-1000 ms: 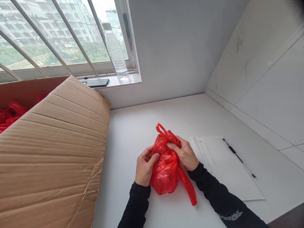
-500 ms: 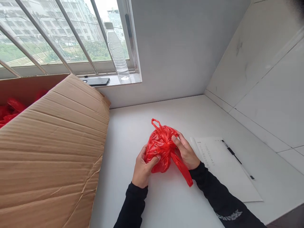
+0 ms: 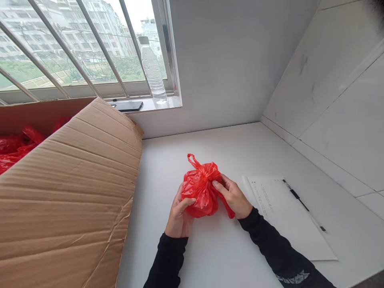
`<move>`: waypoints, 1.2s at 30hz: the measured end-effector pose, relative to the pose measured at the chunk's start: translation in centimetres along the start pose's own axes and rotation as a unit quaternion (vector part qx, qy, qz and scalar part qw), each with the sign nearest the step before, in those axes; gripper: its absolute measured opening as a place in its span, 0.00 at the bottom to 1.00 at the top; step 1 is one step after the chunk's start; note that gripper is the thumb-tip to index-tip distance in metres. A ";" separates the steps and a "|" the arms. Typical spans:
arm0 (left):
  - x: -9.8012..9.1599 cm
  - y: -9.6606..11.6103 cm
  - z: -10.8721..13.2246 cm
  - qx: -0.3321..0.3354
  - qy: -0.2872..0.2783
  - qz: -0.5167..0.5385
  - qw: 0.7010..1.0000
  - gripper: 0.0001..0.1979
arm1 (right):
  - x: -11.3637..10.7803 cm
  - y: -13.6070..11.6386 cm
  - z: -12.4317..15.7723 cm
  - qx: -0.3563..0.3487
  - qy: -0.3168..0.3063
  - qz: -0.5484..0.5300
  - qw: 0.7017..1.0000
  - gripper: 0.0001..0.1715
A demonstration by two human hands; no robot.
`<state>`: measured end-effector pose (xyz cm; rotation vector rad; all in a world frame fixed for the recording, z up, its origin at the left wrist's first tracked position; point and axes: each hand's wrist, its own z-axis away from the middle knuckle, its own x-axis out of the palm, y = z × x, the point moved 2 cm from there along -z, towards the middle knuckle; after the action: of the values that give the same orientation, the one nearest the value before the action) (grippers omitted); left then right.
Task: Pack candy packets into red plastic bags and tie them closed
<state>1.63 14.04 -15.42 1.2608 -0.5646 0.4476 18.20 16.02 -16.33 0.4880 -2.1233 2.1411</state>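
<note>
A red plastic bag (image 3: 202, 192), gathered and knotted at its top, is held between both hands over the white tabletop (image 3: 159, 164). One handle loop sticks up at its far left; the other handle trails toward the lower right. What the bag contains is hidden. My left hand (image 3: 180, 214) grips its left side, thumb lying across the front. On the right side, my right hand (image 3: 234, 196) pinches the plastic between thumb and fingers, close to the trailing handle.
A large cardboard box (image 3: 75, 184) with more red plastic bags (image 3: 28, 142) inside fills the left. Right of my hands lie sheets of paper (image 3: 288, 220) with handwriting, a pen (image 3: 295, 195) and its cap. A water bottle (image 3: 154, 74) and a phone (image 3: 129, 106) rest on the windowsill.
Both hands have turned the bag slightly, and its trailing handle has swung in nearer the bag, partly behind my right hand. The whole view has shifted a little.
</note>
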 end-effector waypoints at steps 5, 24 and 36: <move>0.2 -0.3 -0.1 0.049 0.001 -0.056 0.997 0.39 | 0.6 -0.5 0.2 -0.011 -0.028 0.027 0.999 0.23; -0.5 -0.5 -0.6 0.041 0.013 -0.066 0.997 0.25 | 0.5 -0.5 0.2 -0.026 0.002 0.053 0.998 0.19; -1.0 -0.8 -0.8 0.005 0.071 -0.087 0.994 0.24 | 0.3 -0.8 0.4 -0.038 0.074 0.108 0.991 0.16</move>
<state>1.50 14.60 -16.83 1.2654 -0.3308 0.3911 18.22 15.65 -15.54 0.0919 -2.2535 2.1163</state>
